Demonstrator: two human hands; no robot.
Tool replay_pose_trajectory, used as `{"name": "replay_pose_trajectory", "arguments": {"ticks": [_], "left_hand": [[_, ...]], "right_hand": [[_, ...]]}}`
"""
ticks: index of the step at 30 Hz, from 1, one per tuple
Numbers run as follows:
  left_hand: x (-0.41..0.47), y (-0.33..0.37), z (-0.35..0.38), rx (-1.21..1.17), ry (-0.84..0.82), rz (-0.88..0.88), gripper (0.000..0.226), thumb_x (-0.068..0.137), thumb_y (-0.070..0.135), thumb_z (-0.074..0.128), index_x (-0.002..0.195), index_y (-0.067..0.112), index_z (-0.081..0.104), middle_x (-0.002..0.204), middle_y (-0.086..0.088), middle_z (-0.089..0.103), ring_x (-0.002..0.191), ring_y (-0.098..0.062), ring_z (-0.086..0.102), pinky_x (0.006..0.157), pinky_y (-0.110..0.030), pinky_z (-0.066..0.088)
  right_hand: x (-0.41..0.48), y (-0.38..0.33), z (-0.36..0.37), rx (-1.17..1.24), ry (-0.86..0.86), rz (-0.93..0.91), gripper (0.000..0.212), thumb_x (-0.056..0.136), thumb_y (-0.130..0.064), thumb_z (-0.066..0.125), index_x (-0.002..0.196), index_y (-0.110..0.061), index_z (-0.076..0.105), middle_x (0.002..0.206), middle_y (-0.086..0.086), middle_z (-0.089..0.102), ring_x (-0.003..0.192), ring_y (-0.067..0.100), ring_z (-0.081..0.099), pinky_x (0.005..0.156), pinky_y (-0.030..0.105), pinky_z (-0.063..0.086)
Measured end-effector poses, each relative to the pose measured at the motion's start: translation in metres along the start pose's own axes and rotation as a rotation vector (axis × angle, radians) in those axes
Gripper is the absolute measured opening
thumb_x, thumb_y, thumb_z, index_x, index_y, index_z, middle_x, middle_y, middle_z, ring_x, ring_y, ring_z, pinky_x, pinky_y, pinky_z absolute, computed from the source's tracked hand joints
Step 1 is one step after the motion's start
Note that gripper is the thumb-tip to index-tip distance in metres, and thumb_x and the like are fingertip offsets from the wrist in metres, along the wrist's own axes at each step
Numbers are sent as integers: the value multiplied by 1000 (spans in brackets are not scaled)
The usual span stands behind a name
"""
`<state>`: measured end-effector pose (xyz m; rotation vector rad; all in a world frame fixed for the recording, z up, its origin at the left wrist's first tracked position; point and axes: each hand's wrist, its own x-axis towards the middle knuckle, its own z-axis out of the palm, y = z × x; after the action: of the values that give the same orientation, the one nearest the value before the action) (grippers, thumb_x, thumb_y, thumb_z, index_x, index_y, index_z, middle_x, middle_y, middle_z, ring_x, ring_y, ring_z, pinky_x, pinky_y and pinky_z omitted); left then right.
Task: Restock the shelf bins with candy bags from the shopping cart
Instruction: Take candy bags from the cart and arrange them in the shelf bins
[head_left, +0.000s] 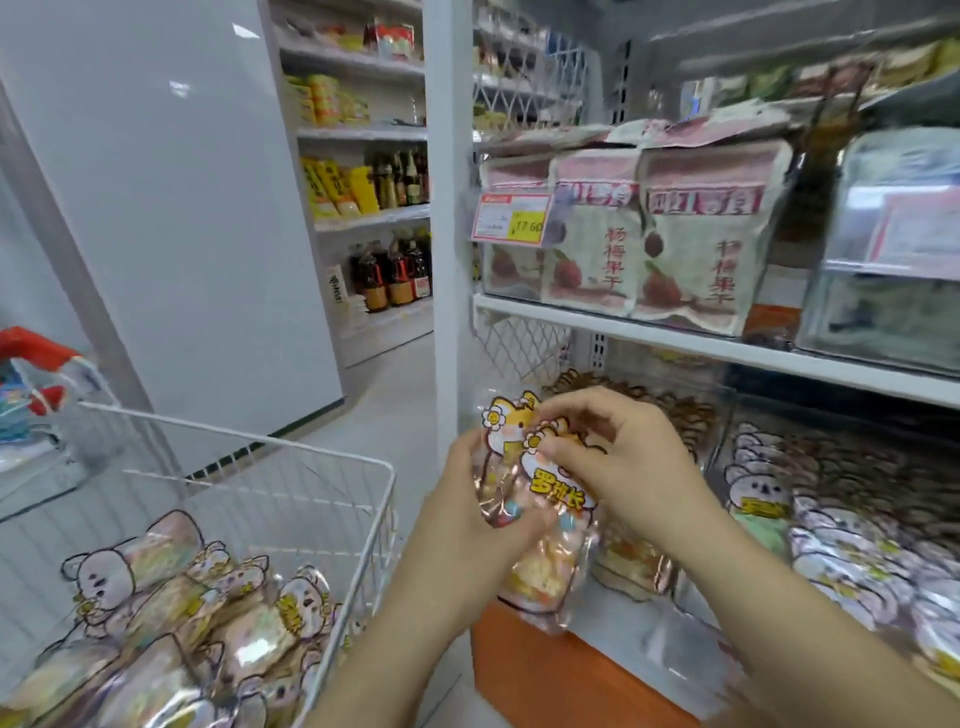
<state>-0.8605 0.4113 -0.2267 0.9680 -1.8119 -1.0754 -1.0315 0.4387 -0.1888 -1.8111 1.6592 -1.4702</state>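
**Two bags (558, 491) held at the lower shelf (634, 629)**

I log left hand (467, 525) gripping the bags' lower edge, right hand (628, 457) pinching their tops, just off the post (447, 234). Open floor (395, 410) between post and cart (234, 434) rim. Cart: loose bag heap (171, 613). Bin (724, 431), right: packed bag rows (831, 519).

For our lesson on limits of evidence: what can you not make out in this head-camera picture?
Head view:
Count of candy bags: covered by left hand and right hand.
Small print on price tag: blurred.
Contents of clear bin: motion blur.
Lower shopping cart: cut by bottom edge.
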Motion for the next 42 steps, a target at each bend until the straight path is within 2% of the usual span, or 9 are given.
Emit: {"name": "replay_pose_trajectory", "arguments": {"ticks": [4, 8, 15, 20, 26, 29, 32, 37, 42], "left_hand": [[32, -4, 38, 38, 93, 107, 66, 82, 16, 78, 128, 47, 43, 116, 30, 63, 105, 13, 60, 88, -14, 49], [65, -15, 64, -27, -17, 77, 67, 81, 18, 79, 131, 43, 43, 120, 25, 64, 108, 10, 61, 97, -22, 50], [101, -42, 86, 100, -483, -122, 86, 79, 33, 81, 148, 17, 32, 123, 5, 68, 109, -7, 66, 97, -34, 54], [108, -39, 89, 664, -781, -280, 94, 88, 54, 69, 155, 16, 15, 138, 0, 53, 110, -15, 51, 83, -27, 45], [116, -44, 84, 823, -696, -313, 76, 85, 50, 72, 142, 14, 35, 131, -2, 59, 114, -23, 58, 91, -33, 50], [111, -39, 85, 818, -782, -270, 65, 94, 46, 63, 145, 16, 36, 136, -3, 58, 117, -23, 57, 94, -33, 48], [106, -31, 91, 891, -883, -230, 44, 100, 39, 54, 135, 12, 46, 105, -2, 59, 96, -21, 55, 74, -28, 39], [116, -37, 97, 854, -868, -233, 23, 99, 31, 51, 86, 12, 55, 87, -7, 62, 74, -23, 55, 66, -33, 41], [117, -46, 99, 834, -809, -200, 26, 101, 36, 50, 110, 11, 50, 96, -5, 59, 86, -24, 57, 70, -35, 43]], "right_hand": [[7, 34, -11, -97, -5, 169, 84, 70, -29, 89, 142, -28, 45, 133, -8, 50, 122, 8, 52, 106, 23, 40], [6, 62, -23, 31, 43, 333, 83, 68, -27, 91, 133, -31, 38, 122, -20, 55, 104, -7, 56, 82, 6, 40], [9, 96, -36, -400, 103, 417, 106, 58, -57, 76, 150, -36, 29, 126, -7, 62, 122, 20, 57, 108, 49, 40], [7, 94, -42, -767, -217, 487, 60, 87, -56, 60, 143, -42, 41, 129, -9, 60, 136, 22, 36, 117, 62, 13], [16, 88, -42, -948, -441, 532, 40, 102, -37, 39, 140, -37, 50, 135, -2, 56, 138, 24, 34, 116, 68, -1], [23, 82, -41, -1110, -580, 544, 22, 97, -19, 38, 105, -22, 59, 118, 1, 59, 129, 28, 41, 114, 71, -6], [32, 76, -37, -1256, -732, 553, 13, 91, -10, 43, 83, -18, 47, 105, 5, 57, 113, 30, 48, 116, 67, 8], [34, 89, -23, -1312, -588, 495, 31, 88, -12, 51, 115, -23, 61, 110, -2, 64, 120, 29, 52, 112, 70, -5], [31, 99, -20, -1212, -519, 449, 33, 89, -21, 54, 116, -34, 67, 109, -7, 68, 112, 22, 58, 112, 60, 14]]}}
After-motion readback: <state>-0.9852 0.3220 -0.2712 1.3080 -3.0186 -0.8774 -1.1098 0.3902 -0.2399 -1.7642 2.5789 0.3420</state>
